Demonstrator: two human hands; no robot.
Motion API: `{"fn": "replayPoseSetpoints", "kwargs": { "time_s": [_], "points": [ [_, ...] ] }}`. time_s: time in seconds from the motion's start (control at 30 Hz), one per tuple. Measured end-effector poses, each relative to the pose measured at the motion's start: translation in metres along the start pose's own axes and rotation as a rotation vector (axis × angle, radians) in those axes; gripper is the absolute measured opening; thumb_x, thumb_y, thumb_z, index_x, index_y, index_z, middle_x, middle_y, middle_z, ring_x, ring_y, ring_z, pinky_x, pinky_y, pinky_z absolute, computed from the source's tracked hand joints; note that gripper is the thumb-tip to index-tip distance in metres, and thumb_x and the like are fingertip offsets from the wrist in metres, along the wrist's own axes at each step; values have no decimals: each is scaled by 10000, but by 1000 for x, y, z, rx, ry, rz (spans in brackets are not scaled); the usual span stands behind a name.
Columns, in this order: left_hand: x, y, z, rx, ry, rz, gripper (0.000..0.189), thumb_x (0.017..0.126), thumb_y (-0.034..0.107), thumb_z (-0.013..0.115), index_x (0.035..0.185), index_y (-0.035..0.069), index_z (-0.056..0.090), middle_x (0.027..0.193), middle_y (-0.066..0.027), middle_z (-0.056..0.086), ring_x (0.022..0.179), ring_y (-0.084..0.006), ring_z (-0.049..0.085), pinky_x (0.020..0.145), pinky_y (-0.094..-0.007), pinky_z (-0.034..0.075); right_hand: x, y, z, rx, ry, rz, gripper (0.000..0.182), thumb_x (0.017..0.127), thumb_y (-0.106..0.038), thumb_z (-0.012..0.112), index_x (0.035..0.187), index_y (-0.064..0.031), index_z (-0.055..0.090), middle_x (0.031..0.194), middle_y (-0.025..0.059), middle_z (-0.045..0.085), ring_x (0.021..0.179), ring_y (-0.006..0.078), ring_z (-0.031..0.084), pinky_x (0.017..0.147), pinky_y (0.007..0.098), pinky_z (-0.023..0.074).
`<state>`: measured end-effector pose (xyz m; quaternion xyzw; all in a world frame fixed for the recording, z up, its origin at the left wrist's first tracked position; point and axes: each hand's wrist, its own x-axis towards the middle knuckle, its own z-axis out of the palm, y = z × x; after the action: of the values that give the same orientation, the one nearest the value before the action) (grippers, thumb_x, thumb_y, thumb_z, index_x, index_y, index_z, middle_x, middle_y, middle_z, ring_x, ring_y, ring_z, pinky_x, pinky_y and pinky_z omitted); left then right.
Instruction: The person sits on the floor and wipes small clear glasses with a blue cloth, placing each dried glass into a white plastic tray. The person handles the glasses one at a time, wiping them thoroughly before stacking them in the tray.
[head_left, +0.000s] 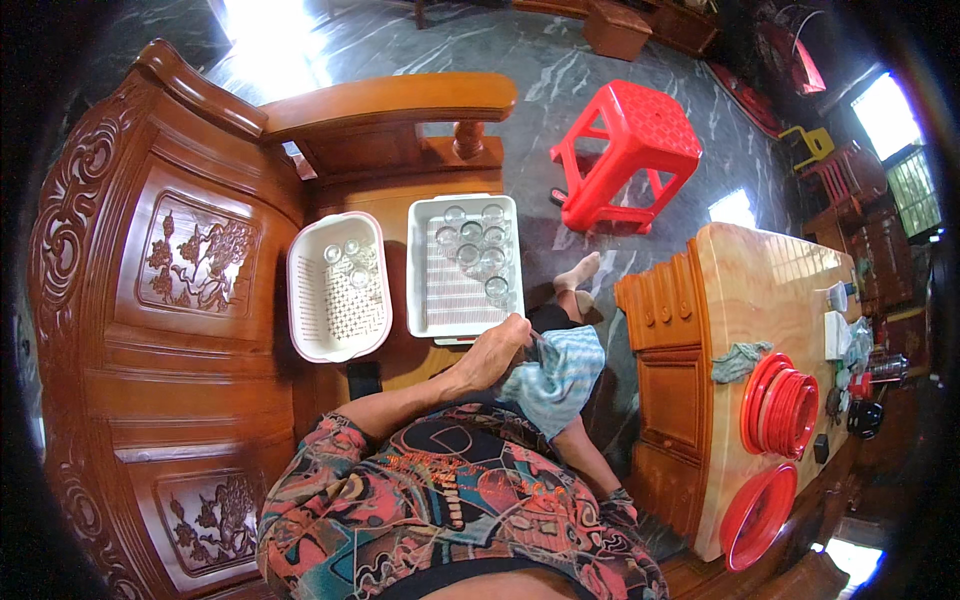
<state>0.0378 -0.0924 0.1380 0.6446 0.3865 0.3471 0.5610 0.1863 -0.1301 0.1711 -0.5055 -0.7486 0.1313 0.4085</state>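
My left hand (496, 351) has its fingers curled at the near right corner of a white plastic draining tray, closed on the edge of a blue-and-white checked cloth (559, 375). Folds of that cloth cover my right hand, so only the forearm shows and its fingers are hidden. Whether a cup is inside the cloth cannot be seen. Several small clear glass cups (469, 255) stand in the right part of the draining tray (415, 300). Left of it, a white plastic basket (300, 300) with a pink rim holds several similar cups (360, 277).
Both containers rest on a carved wooden bench (367, 196). A red plastic stool (652, 127) is on the dark marble floor (525, 161). On the right, a stone-topped table (739, 300) carries stacked red basins (780, 412), another red basin (761, 517) and a greenish cloth (739, 362).
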Motion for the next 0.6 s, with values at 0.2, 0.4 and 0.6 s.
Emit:
{"fn": "replayPoseSetpoints", "kwargs": {
  "time_s": [0.2, 0.4, 0.6],
  "points": [
    [-7, 24, -4, 200, 149, 105, 428, 947, 392, 267, 883, 13, 455, 631, -173, 496, 605, -326, 551, 566, -410, 410, 4, 3, 2, 10, -65, -60, 442, 617, -307, 772, 945, -62, 605, 914, 93, 618, 826, 258, 612, 754, 329, 482],
    [-9, 39, -17, 416, 140, 341, 348, 832, 348, 527, 919, 13, 490, 632, -160, 528, 559, -315, 555, 491, -391, 423, -9, 9, 11, 727, -38, 437, 343, 647, -174, 762, 884, -46, 549, 820, 33, 516, 750, 171, 500, 690, 294, 428],
    [-6, 38, -25, 598, 95, 652, 448, 780, 411, 593, 938, 1, 500, 652, -133, 516, 549, -287, 547, 480, -367, 425, -10, 21, 15, 1345, -197, 847, 217, 743, -49, 617, 938, -30, 525, 834, -23, 519, 720, 71, 496, 657, 203, 447]
  ]
}}
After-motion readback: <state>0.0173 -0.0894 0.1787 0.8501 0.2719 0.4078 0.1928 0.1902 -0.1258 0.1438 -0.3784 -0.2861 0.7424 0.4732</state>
